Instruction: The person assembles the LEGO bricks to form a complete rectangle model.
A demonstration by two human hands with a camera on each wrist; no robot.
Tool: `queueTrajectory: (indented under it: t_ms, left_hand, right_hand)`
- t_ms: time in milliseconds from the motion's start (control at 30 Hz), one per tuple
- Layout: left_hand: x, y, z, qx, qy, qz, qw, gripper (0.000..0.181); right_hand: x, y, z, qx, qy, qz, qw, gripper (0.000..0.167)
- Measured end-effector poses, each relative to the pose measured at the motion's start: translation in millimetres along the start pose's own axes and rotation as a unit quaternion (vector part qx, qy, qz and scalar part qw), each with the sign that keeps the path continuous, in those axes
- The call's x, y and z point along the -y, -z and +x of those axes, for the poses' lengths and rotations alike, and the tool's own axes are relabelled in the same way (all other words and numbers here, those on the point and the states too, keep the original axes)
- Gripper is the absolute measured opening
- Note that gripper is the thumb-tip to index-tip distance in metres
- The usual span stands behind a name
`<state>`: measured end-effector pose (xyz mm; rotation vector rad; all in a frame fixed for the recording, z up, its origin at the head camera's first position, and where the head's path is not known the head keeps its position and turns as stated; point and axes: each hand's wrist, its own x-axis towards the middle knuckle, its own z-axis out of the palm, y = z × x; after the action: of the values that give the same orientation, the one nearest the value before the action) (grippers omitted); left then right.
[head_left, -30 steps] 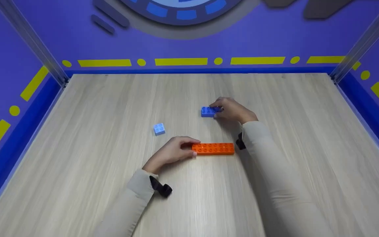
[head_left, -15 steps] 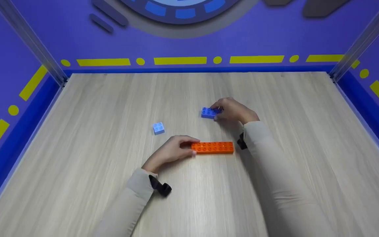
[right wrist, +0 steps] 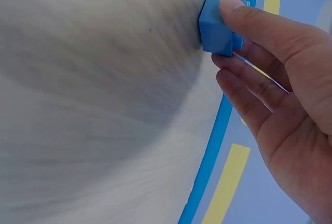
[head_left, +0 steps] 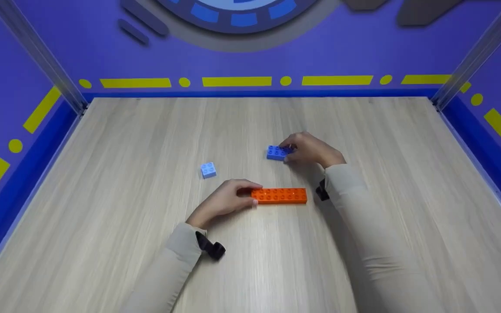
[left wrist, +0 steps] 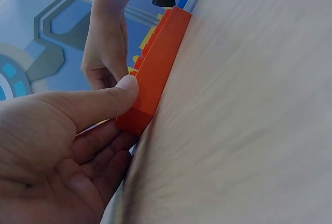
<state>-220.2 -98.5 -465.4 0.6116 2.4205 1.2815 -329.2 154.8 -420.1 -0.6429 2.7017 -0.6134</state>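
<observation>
Near the middle of the wooden table lies a long orange toy brick (head_left: 281, 196) with two rows of studs. My left hand (head_left: 225, 199) pinches its left end between thumb and fingers; the left wrist view shows the thumb on the side of the orange brick (left wrist: 155, 73). Farther back, my right hand (head_left: 311, 150) grips the right end of a blue toy brick (head_left: 275, 152). In the right wrist view, the thumb presses the side of the blue brick (right wrist: 220, 22), with fingers behind it. A small light-blue brick (head_left: 208, 170) sits apart, behind and left of my left hand.
Purple panels (head_left: 181, 56) with yellow dashes stand along the back and both sides of the wooden table (head_left: 115, 174). Each wrist carries a black strap mount, such as the one on the left wrist (head_left: 211, 247).
My right hand and the blue brick have shifted slightly nearer to me. The left hand keeps its pinch on the orange brick, and the small light-blue brick stays put on the table.
</observation>
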Motion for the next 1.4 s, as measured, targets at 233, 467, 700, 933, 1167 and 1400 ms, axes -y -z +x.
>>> queueTrajectory:
  t_ms: [233, 467, 700, 933, 1167, 1400]
  left_hand:
    - [0.0, 1.0, 0.9, -0.003, 0.009, 0.005, 0.9999, 0.039]
    - [1.9, 1.0, 0.7, -0.003, 0.005, 0.007, 1.0, 0.04]
    - [3.8, -0.4, -0.3, 0.0, 0.011, 0.007, 0.9999, 0.04]
    - [4.7, -1.4, 0.0, 0.004, 0.015, 0.0, 0.9999, 0.039]
    - [5.0, -0.4, 0.3, 0.002, 0.009, -0.007, 0.9999, 0.039]
    - [1.5, -0.3, 1.0, 0.002, 0.013, -0.005, 0.9999, 0.039]
  right_hand:
    - [0.6, 2.7, -5.7, -0.002, 0.011, -0.002, 0.9999, 0.039]
    - [2.4, 2.8, -13.8, 0.007, 0.037, -0.003, 0.9993, 0.038]
    - [4.5, 1.6, -22.3, 0.014, 0.044, 0.0, 0.9989, 0.038]
    - [5.2, 2.2, -31.4, 0.018, 0.059, 0.007, 0.998, 0.037]
    - [7.4, 5.2, -40.2, 0.011, 0.102, 0.011, 0.9947, 0.037]
    - [9.8, 5.0, -47.3, 0.01, 0.112, 0.013, 0.9936, 0.036]
